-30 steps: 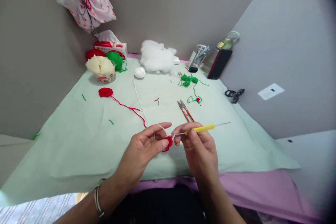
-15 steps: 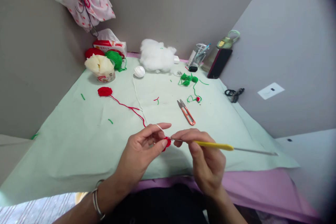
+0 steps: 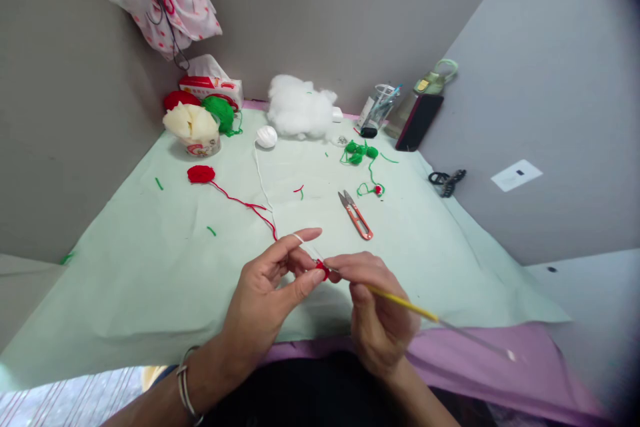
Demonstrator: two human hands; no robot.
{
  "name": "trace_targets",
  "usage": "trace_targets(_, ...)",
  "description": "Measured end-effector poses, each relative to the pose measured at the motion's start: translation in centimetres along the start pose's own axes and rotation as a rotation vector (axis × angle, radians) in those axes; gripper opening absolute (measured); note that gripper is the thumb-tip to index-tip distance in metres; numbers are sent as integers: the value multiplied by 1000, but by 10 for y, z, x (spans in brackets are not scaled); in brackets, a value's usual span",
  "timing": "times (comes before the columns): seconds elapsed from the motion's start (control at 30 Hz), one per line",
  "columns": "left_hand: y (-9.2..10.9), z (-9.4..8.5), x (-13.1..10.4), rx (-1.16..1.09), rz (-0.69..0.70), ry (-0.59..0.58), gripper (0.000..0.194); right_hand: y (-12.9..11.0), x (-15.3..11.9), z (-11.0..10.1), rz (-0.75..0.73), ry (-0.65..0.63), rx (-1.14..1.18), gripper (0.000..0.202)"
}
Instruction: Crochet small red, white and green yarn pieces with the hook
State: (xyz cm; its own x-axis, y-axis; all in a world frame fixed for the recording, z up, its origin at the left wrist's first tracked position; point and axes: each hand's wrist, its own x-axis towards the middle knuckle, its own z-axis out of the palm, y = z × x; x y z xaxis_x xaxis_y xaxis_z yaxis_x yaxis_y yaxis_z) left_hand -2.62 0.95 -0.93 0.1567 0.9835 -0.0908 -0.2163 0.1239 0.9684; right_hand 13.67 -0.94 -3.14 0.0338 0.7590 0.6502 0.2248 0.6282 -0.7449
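My left hand [image 3: 273, 287] pinches a small red crochet piece [image 3: 323, 271] between thumb and fingers. White yarn runs over its raised index finger, leading back to a white yarn ball [image 3: 267, 137]. Closed around a crochet hook with a yellow handle [image 3: 400, 301] is my right hand [image 3: 383, 310]; the hook's tip meets the red piece, its exact place among the stitches hidden by fingers. The hook's long rear end slants down to the right, blurred. A red yarn bundle [image 3: 201, 174] lies to the left, its strand trailing towards my left hand.
Orange thread snips [image 3: 356, 215] lie beyond my right hand. Small green crocheted pieces [image 3: 361, 152] sit behind them. At the back stand white stuffing [image 3: 301, 107], a clear cup [image 3: 379, 111], a phone [image 3: 419, 123] against a bottle, a tissue box [image 3: 213, 89] and a tub [image 3: 195, 130].
My right hand has shifted slightly left and turned, so the hook's rear end now tilts lower. The red piece has moved a little right and turned in my left hand.
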Motion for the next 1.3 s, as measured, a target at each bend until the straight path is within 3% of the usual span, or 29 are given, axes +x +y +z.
trace_targets(0.13,2,-8,4,88,76,3,42,4,6,0,183,21,229,19)
trace_targets(0.23,2,-8,6,129,137,-85,49,6,8,-2,202,-10,310,19)
trace_targets(0.33,3,-4,7,139,53,-230,53,6,9,-5,196,-60,319,19)
trace_targets(0.53,8,-6,13,98,-71,-311,45,6,12,-15,234,-132,316,18)
trace_targets(0.7,9,-12,12,325,158,-273,42,5,17,-17,276,-208,271,21)
trace_targets(0.87,10,-8,10,533,369,-372,42,1,21,-14,299,-300,197,17)
trace_targets(1.13,10,-19,14,731,610,-221,35,0,23,-14,297,-333,162,18)
trace_targets(1.2,11,-20,14,706,572,-167,34,-1,23,-12,336,-312,194,19)
trace_targets(1.3,13,-16,12,526,363,-72,32,-1,23,-9,403,-278,244,19)
